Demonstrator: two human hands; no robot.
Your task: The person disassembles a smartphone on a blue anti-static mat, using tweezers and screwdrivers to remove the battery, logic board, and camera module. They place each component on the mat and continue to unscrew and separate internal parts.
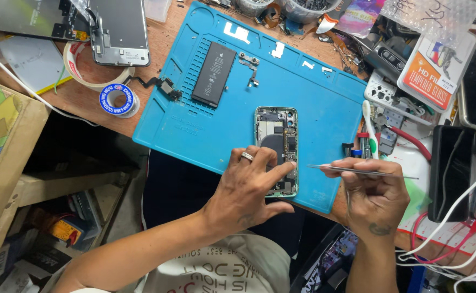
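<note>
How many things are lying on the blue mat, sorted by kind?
Opened phone, under the left hand: 1
Black battery: 1
Flex cable parts: 1
White tape scraps: 4
Total: 7

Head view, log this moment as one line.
left hand: on opened phone | right hand: holds tweezers | blue mat: battery

The left hand (248,187) covered the lower left part of the opened phone (277,146), so its parts there could not be seen. The tweezers (360,172) ran partly inside the right hand (371,192). The picture's top edge cut off the detached screen (119,30).
</note>
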